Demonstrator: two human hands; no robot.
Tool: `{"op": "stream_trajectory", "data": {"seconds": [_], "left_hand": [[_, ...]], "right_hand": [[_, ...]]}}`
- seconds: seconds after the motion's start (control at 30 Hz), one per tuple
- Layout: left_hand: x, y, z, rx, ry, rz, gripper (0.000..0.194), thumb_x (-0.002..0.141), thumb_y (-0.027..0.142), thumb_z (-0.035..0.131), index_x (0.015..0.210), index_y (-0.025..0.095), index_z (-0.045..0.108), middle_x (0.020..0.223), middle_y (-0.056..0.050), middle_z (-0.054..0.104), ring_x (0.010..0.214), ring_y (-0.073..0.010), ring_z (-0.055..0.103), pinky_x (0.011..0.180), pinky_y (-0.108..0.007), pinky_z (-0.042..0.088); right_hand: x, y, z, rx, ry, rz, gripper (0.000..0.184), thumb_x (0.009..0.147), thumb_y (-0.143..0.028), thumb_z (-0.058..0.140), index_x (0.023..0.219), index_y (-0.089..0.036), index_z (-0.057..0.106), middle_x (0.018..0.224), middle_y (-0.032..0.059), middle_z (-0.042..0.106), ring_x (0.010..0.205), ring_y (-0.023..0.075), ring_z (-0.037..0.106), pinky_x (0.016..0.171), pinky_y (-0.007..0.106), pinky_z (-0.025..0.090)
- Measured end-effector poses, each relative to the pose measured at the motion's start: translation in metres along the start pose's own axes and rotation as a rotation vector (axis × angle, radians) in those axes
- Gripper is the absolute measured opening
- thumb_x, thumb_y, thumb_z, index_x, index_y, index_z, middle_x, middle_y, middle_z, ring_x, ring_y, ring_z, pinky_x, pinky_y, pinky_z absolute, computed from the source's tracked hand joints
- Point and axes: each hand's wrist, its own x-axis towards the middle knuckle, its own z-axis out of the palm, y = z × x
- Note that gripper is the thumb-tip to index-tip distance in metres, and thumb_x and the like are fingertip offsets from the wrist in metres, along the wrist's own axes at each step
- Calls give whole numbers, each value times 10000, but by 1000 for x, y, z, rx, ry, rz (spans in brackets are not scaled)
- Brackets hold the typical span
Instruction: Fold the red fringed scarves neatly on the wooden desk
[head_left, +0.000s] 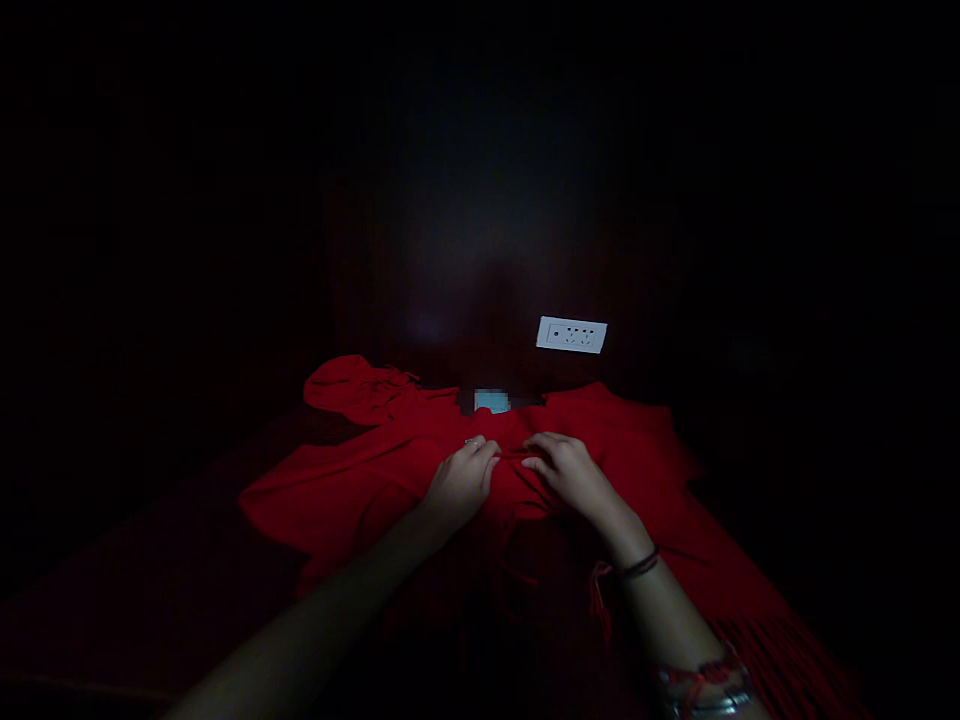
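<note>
Faces a dark, reddish counter (187, 560) in deep shadow. Has a broad, soft red cloth (630, 440) with a stringy fringe (787, 650) spread across it in matte folds, near a rounded, crumpled red fabric bundle (341, 388) at back left. Pinches a narrow ridge at the cloth's middle, with thumb and fingers of the left hand (480, 460) closed, those of the right hand (541, 455) barely parted around the same ridge. Wears red and silvery bands (709, 678) on the right forearm. Has a flat white rectangular socket plate (571, 335) beyond, a blurred pale-blue rectangle (492, 401) just behind the cloth.
</note>
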Motion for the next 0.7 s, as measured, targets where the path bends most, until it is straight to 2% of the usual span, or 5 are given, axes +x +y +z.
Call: {"op": "stream_trajectory", "data": {"seconds": [0.17, 0.27, 0.37, 0.43, 0.7], "left_hand": [[-2, 3, -8, 102, -56, -127, 216, 848, 230, 291, 945, 180, 478, 832, -43, 567, 741, -158, 549, 654, -256, 425], [-2, 1, -4, 67, 8, 10, 213, 836, 256, 332, 963, 185, 487, 939, -53, 529, 843, -160, 513, 718, -256, 418], [0, -4, 4, -107, 53, 169, 221, 812, 112, 317, 900, 166, 512, 961, -42, 508, 875, -126, 480, 790, -227, 391], [2, -7, 8, -189, 39, 193, 306, 771, 12, 275, 886, 162, 515, 912, -31, 519, 852, -112, 477, 796, -217, 387], [2, -7, -1, -37, 39, -7, 293, 740, 19, 292, 857, 157, 523, 855, -52, 530, 850, -155, 474, 807, -269, 380]], "right_hand": [[0, -2, -2, -42, 20, 8, 120, 780, -192, 488, 714, -149, 579, 695, 44, 600, 654, 133, 536, 619, 220, 375], [1, -1, 0, -19, 40, -8, 107, 780, -202, 491, 777, -147, 583, 745, 53, 606, 696, 137, 544, 639, 216, 381], [0, 1, 3, 6, 14, -15, 113, 781, -197, 487, 818, -156, 585, 787, 54, 613, 729, 140, 552, 664, 221, 387], [0, 2, 5, 3, -9, -9, 122, 788, -185, 470, 787, -162, 590, 760, 50, 611, 705, 138, 554, 652, 224, 389], [-1, 4, 2, -10, 18, 24, 114, 784, -207, 479, 763, -167, 584, 760, 49, 610, 698, 139, 551, 650, 228, 391]]}}
